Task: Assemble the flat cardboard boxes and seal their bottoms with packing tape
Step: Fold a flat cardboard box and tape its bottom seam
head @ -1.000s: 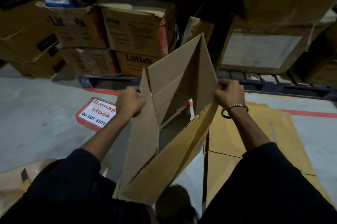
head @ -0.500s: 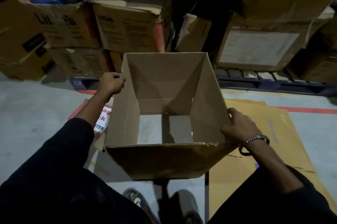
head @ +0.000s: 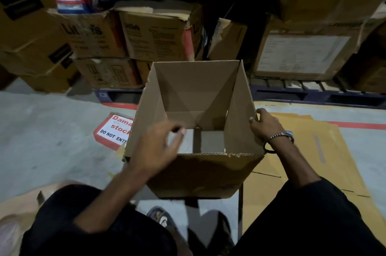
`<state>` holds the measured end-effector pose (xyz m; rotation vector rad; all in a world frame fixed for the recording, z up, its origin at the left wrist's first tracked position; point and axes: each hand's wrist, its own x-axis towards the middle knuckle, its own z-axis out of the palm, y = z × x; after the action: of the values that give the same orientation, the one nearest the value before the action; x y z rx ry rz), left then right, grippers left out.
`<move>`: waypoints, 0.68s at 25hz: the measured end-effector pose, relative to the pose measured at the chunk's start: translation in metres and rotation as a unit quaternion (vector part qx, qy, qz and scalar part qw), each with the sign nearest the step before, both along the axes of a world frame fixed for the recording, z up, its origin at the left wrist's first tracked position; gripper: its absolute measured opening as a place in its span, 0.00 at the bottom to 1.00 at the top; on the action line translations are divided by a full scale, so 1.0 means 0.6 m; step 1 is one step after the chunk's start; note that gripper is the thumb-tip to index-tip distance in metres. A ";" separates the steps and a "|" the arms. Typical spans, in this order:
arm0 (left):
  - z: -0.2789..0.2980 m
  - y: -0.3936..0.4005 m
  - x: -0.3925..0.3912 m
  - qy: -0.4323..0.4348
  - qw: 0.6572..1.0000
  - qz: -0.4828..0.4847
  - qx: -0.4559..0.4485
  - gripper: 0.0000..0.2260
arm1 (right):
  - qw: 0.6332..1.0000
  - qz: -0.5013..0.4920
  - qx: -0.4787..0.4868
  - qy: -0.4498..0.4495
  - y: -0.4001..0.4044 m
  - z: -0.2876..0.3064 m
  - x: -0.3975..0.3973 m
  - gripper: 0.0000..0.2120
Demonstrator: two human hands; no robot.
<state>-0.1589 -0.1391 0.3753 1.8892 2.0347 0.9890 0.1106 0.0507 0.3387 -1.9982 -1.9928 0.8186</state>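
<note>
A brown cardboard box stands squared open in front of me, its top facing up. Through it I see the floor between the loose bottom flaps. My right hand grips the right wall's top edge, a metal bracelet on its wrist. My left hand hovers blurred over the box's near left corner, fingers loosely curled, holding nothing. No tape is in view.
Flat cardboard sheets lie on the floor to the right. A red and white floor sign sits left of the box. Stacked printed cartons on dark pallets line the back. My feet are below the box.
The flattened box was pulled open into a square. My left hand let go of the far left edge and swung inward over the near left corner. My right hand kept its hold.
</note>
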 end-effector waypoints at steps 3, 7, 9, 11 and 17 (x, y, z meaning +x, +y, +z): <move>-0.074 -0.069 0.055 0.148 0.985 -0.059 -0.070 0.21 | 1.000 0.010 0.003 0.012 -0.008 0.008 0.006 0.21; -0.137 -0.044 0.050 0.292 0.951 -0.065 -0.079 0.33 | 0.999 0.020 0.018 0.020 -0.019 0.010 0.004 0.21; -0.145 -0.007 0.035 0.297 0.950 -0.059 -0.077 0.33 | 0.999 0.023 0.017 0.018 -0.023 0.007 0.005 0.22; -0.157 0.032 0.026 0.285 0.953 -0.047 -0.088 0.31 | 0.999 0.029 0.018 0.009 -0.024 0.004 0.005 0.24; -0.219 0.101 -0.016 0.206 0.965 0.025 -0.158 0.35 | 0.966 0.087 0.169 -0.176 -0.056 -0.008 -0.044 0.42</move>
<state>-0.1686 -0.0785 0.2439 1.9929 2.2989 0.2587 0.0840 0.0173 0.3338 -1.8864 -2.3333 0.1310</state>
